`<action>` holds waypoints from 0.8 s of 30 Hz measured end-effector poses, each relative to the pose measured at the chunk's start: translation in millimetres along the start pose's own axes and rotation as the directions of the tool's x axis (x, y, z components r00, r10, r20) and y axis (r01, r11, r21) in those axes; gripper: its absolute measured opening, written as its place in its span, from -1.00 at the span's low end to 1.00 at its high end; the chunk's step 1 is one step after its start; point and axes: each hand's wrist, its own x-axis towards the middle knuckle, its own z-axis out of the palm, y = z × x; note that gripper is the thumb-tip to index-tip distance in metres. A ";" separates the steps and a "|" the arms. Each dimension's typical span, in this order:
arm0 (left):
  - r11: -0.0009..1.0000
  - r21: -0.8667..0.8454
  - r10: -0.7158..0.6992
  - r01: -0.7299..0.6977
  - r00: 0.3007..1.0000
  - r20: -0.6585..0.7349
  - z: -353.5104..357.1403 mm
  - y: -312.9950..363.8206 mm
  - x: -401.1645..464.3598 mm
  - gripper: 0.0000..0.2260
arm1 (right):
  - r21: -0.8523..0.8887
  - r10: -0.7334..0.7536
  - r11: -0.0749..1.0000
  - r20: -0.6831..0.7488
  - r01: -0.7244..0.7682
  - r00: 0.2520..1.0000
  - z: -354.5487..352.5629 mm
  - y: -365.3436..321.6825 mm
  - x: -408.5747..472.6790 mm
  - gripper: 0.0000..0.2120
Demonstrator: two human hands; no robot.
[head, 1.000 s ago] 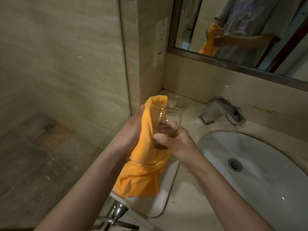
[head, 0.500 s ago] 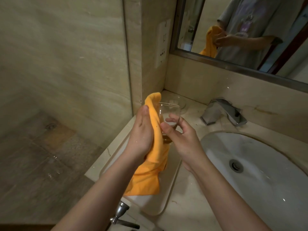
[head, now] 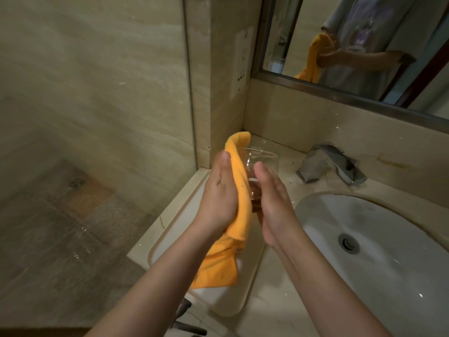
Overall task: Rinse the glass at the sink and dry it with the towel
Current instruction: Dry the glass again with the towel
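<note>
Glass (head: 261,166) and towel (head: 239,188) between hands, beside sink (head: 388,251)

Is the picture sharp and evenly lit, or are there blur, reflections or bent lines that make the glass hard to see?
Head view: dim, warm light; the glass is faint, its edges hard to trace beside the orange towel; straight wall edges bow from the wide lens; the mirror reflects the person.

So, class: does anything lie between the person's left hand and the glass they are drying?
Yes. The orange towel lies between the left hand and the glass. The right hand is on the glass's other side, with no cloth visible between.
</note>
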 end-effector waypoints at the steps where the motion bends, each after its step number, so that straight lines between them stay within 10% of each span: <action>1: 0.995 -0.021 -0.101 0.101 0.995 0.017 -4.0 2.9 4.3 -0.53 | -0.012 -0.015 1.000 0.021 0.015 1.000 -1.0 1.4 0.6 -0.58; 8: 0.876 -0.216 -0.440 0.432 0.898 0.013 -10.8 5.5 18.3 -0.58 | -0.135 -0.041 0.990 0.071 0.050 0.997 1.3 -4.5 2.9 -0.51; 16: 0.999 -0.016 -0.044 0.044 0.999 0.002 2.0 -3.6 -1.5 -0.61 | -0.215 -0.050 0.976 -0.092 0.029 0.995 2.6 1.5 -6.5 -0.26; 24: 0.912 -0.146 -0.355 0.382 0.917 0.184 -18.5 -1.9 25.9 -0.53 | -0.083 -0.071 0.994 0.074 0.077 0.995 -8.6 1.7 -5.7 -0.15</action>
